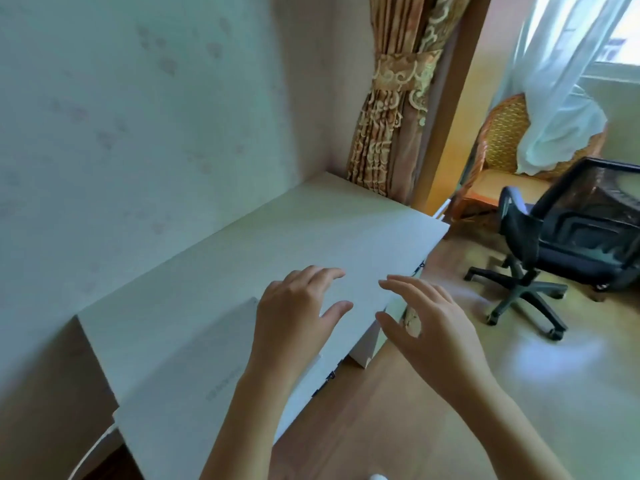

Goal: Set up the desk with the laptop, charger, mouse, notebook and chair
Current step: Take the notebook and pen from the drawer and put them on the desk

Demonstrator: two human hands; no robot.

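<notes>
A closed, pale silver laptop lies flat on the near left part of the white desk, with faint lettering on its lid. My left hand hovers over the laptop's far right corner, fingers spread, gripping nothing. My right hand is open beside it, past the desk's front edge and above the floor. The black office chair stands on its castors away from the desk at the right. No charger, mouse or notebook is in view.
The desk backs onto a pale papered wall. A patterned curtain hangs at its far end. A wicker chair under a sheer white curtain stands behind the office chair. A white cable runs down at the lower left.
</notes>
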